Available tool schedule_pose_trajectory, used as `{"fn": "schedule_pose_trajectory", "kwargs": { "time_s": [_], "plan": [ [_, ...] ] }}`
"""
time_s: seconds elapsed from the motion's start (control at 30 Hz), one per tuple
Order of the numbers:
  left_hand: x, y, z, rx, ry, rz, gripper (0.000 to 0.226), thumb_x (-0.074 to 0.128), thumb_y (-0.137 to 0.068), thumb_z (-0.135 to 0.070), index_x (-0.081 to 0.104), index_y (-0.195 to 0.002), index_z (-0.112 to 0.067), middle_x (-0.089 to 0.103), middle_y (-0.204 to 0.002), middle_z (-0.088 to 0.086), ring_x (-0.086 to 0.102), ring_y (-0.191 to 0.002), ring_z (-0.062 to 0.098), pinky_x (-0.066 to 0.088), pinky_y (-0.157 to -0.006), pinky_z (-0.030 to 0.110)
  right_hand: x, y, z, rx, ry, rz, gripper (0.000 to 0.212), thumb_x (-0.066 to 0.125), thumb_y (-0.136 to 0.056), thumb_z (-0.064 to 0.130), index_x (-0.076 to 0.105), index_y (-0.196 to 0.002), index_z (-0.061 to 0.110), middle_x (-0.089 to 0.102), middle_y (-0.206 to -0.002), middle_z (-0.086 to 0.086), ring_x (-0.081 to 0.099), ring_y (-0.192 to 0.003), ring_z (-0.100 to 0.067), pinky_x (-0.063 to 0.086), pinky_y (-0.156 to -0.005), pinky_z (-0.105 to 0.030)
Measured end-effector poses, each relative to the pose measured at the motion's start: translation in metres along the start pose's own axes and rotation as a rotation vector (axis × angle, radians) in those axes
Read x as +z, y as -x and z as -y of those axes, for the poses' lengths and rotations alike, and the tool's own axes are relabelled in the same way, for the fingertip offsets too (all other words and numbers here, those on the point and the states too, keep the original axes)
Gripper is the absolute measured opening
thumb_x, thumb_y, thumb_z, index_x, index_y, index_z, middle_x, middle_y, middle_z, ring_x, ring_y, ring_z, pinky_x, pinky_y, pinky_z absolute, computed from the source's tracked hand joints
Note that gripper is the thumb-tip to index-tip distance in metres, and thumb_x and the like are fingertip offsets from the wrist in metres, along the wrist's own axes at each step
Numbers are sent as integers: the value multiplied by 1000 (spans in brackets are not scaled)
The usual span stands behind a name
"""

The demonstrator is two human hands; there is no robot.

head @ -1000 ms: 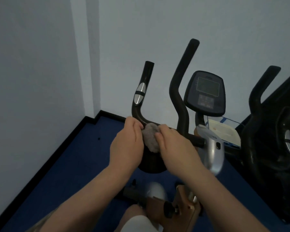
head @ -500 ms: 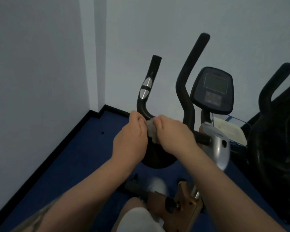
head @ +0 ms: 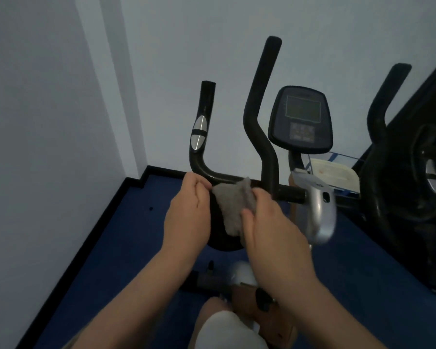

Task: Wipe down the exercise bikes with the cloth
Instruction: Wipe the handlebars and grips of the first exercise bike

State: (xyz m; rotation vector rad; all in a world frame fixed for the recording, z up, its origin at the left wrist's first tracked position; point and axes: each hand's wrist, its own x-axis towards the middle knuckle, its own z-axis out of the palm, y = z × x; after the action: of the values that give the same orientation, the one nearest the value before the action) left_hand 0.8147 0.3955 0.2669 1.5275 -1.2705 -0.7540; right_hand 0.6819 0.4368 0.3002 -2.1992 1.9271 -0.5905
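Note:
A black exercise bike handlebar (head: 202, 137) curves up in front of me, with a silver pulse sensor on its left grip. A grey cloth (head: 233, 205) hangs between my hands just below the bar's horizontal section. My left hand (head: 189, 210) pinches the cloth's left edge with thumb and fingers. My right hand (head: 269, 222) grips the cloth's right side, its fingers curled into the fabric. The bike's console (head: 301, 119) stands behind to the right.
A silver housing (head: 319, 212) sits right of my right hand. A second black machine (head: 413, 197) fills the right edge. White walls meet in a corner at left above blue carpet (head: 126, 235). A pale tray-like object (head: 334, 172) lies behind the console post.
The cloth was bunched small between my hands; now it is spread wider, with my hands drawn apart and my right hand lower.

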Motion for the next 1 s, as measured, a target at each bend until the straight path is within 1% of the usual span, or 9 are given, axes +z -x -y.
{"fn": "schedule_pose_trajectory", "kwargs": {
  "time_s": [0.2, 0.33, 0.53, 0.63, 0.7, 0.8, 0.87, 0.93, 1.0],
  "plan": [
    [-4, -4, -1, -8, 0, 22, 29, 32, -97, -25, 57, -84, -32, 63, -74, 2, 51, -57, 12, 44, -56, 42, -1, -37, -1, 31, -6, 48, 27, 29, -104, 39, 38, -124, 25, 58, -91, 6, 61, -82, -18, 49, -67, -37],
    [-4, -2, 2, -10, -2, 38, 30, 32, -97, -25, 57, -81, -32, 58, -64, -4, 46, -51, 4, 39, -53, 36, 3, 5, 2, 23, -143, -63, 37, 25, -97, 46, 32, -130, 30, 54, -102, 11, 58, -84, -11, 51, -71, -36],
    [-2, -8, 2, -9, 27, 23, 29, 34, -96, -23, 56, -79, -29, 57, -65, -8, 46, -54, 2, 38, -56, 34, 2, -54, 2, -9, 51, 100, 25, 29, -105, 35, 44, -117, 19, 54, -83, 4, 58, -78, -21, 41, -62, -35],
    [0, -5, 3, -37, 68, 17, 29, 35, -96, -23, 56, -77, -27, 53, -58, -15, 43, -51, 1, 35, -54, 31, 7, -45, 3, -73, 128, 41, 20, 35, -104, 31, 46, -115, 18, 56, -96, -1, 60, -84, -23, 44, -62, -36],
    [0, -4, 3, -42, 74, 30, 29, 35, -97, -24, 55, -77, -25, 53, -59, -13, 43, -52, 1, 36, -55, 32, 6, -23, -3, -50, 160, 2, 26, 29, -102, 39, 44, -113, 21, 56, -97, 1, 59, -80, -20, 46, -60, -35],
    [-1, -7, 3, -24, 71, 32, 29, 34, -97, -23, 54, -75, -24, 51, -60, -8, 44, -56, 7, 37, -56, 36, 0, -46, -2, -47, 231, 127, 24, 32, -103, 39, 45, -112, 20, 57, -97, -2, 60, -81, -23, 40, -58, -35],
    [0, -8, 3, -10, 88, 14, 28, 36, -96, -20, 52, -74, -19, 51, -62, -6, 42, -56, 8, 35, -57, 36, 3, -79, 13, -99, 228, 276, 24, 43, -101, 24, 46, -124, 17, 53, -113, -6, 58, -97, -29, 42, -69, -37],
    [1, -6, 4, -6, 116, -19, 28, 37, -97, -19, 48, -71, -17, 48, -62, -4, 40, -56, 8, 33, -56, 37, 4, -94, 22, -138, 163, 382, 31, 41, -101, 20, 43, -132, 19, 53, -121, -6, 56, -105, -29, 47, -79, -40],
    [1, -3, 5, -4, 92, -38, 31, 37, -98, -20, 44, -68, -20, 46, -60, -5, 39, -55, 8, 33, -56, 38, 3, -86, 13, -197, 68, 359, 23, 33, -105, 30, 51, -118, 25, 60, -107, -3, 59, -96, -26, 47, -77, -39]
  ]
}}
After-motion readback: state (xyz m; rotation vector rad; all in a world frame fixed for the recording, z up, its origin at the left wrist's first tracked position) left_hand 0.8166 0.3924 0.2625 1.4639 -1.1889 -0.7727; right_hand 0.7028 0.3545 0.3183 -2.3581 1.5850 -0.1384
